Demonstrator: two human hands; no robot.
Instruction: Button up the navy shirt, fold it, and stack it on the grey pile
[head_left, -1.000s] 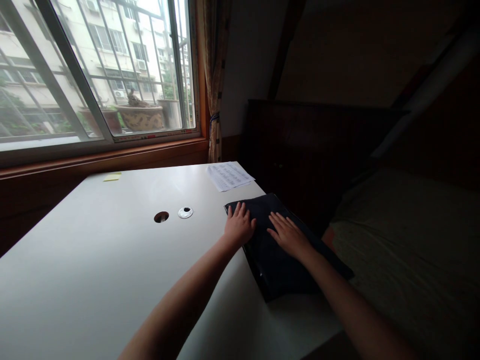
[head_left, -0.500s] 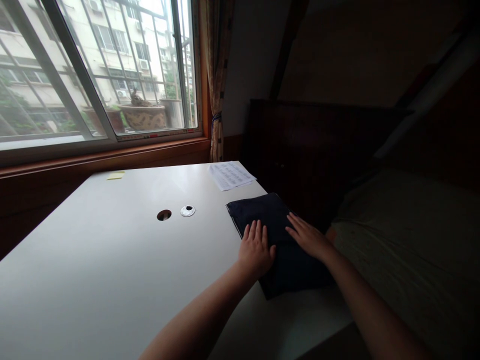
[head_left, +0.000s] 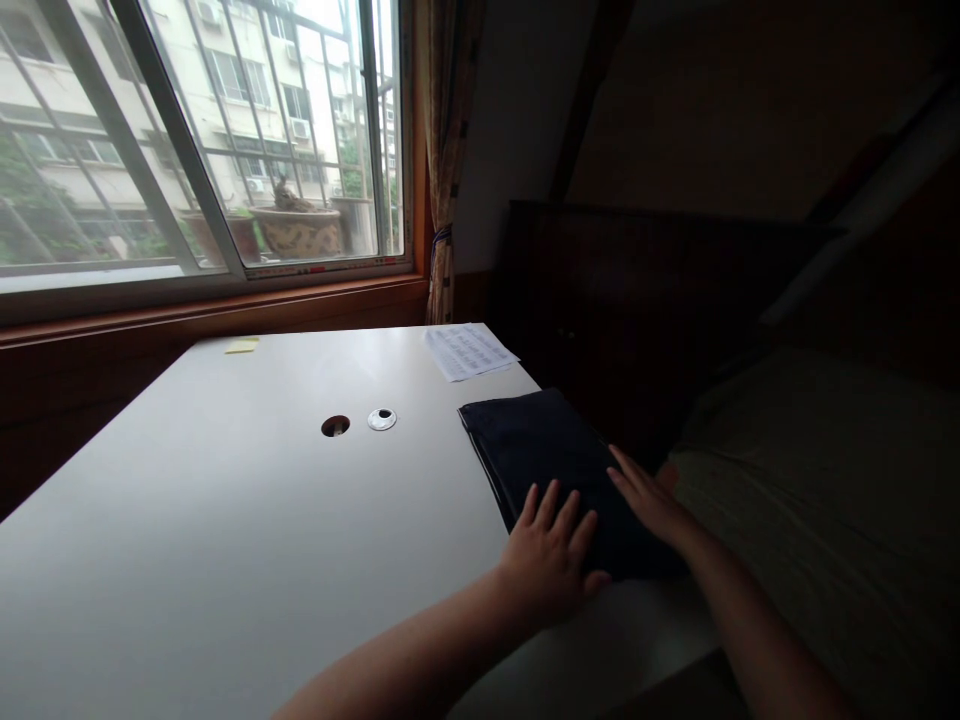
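A flat, dark navy fabric item (head_left: 536, 440), folded or bag-like, lies on the right side of the white table; its exact kind is hard to make out in the dim light. Over its near left part my left hand (head_left: 551, 555) rests palm down, fingers spread. My right hand (head_left: 652, 500) lies along its right edge with the fingers stretched out. Neither hand grips anything. The near right corner of the dark item is partly hidden by my hands and shadow.
Printed sheets (head_left: 469, 352) lie at the far right corner of the white table (head_left: 225, 520). A yellow note (head_left: 241, 345) is at the far left. A cable hole (head_left: 335, 426) sits beside its round cover (head_left: 382, 419). Beyond stands a barred window (head_left: 300, 130); right, a bed-like surface (head_left: 810, 480).
My left hand has slid toward me and to the right across the dark fabric item, with fingers spread wider. The right hand has moved slightly right and nearer. The view has shifted a little.
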